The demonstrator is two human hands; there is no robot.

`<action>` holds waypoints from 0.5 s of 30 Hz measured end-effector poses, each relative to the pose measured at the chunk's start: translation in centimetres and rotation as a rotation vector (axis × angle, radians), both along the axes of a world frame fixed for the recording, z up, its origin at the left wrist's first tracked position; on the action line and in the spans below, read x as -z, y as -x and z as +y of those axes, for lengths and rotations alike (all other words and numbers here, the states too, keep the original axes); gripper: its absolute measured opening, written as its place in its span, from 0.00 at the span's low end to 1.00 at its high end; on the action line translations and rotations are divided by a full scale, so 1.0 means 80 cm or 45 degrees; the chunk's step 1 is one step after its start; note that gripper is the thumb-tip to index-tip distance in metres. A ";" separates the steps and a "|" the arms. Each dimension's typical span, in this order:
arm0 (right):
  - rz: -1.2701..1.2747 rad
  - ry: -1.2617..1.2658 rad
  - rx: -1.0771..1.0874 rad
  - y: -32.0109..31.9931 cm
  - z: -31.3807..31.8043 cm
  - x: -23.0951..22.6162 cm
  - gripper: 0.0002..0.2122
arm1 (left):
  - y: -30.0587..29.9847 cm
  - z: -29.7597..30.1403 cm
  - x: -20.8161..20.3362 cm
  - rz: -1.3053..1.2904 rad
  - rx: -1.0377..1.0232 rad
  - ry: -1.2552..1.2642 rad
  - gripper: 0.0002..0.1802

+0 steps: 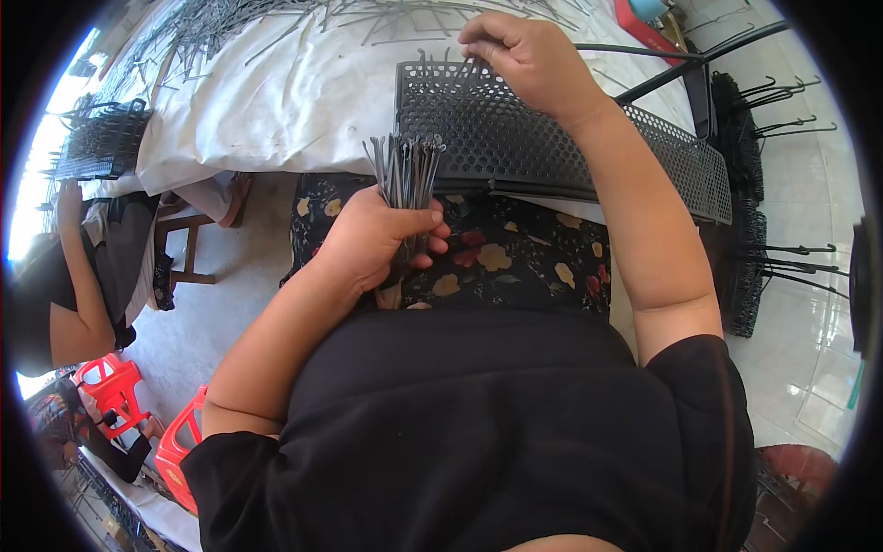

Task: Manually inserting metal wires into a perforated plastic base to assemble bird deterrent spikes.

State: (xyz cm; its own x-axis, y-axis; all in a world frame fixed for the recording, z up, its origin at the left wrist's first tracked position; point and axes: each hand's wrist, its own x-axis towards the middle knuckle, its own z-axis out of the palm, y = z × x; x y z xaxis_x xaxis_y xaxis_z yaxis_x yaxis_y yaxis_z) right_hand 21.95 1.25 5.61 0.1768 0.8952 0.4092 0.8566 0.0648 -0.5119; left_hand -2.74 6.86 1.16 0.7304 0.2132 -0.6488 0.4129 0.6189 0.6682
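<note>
My left hand (382,230) is closed round an upright bundle of thin dark metal rods (405,175), whose small looped ends stick up above the fist. Just beyond it lies a black perforated rack (515,138) at the near edge of the table, covered in round holes. Over the rack's far left part, the fingertips of my right hand (533,64) pinch the top of a thin metal rod (471,69). A few hooked rod tops (432,57) stand along the far edge beside those fingers. How deep the rods sit in the holes is hard to see.
White sheeting (276,110) covers the table, with loose rods (212,37) heaped at the back. Black racks with hooked rods (782,92) stand to the right. A black bar (699,60) crosses the far right. Another person's arm (78,267) and red stools (110,391) are on the left.
</note>
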 end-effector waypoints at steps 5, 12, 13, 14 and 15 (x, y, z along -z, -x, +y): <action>0.031 0.053 0.088 -0.002 0.004 0.010 0.07 | -0.001 0.000 0.001 -0.011 0.005 0.002 0.07; -0.268 0.058 -0.029 0.000 0.017 0.003 0.09 | 0.000 0.001 0.002 0.019 0.018 -0.061 0.07; -0.268 0.057 -0.026 -0.003 0.018 0.008 0.09 | -0.001 0.001 0.002 0.018 0.016 -0.060 0.07; -0.338 0.032 -0.022 -0.006 0.019 0.015 0.10 | -0.001 0.000 0.001 0.016 0.013 -0.060 0.07; -0.407 0.008 -0.019 -0.009 0.019 0.021 0.11 | -0.002 0.000 0.002 0.017 0.014 -0.061 0.07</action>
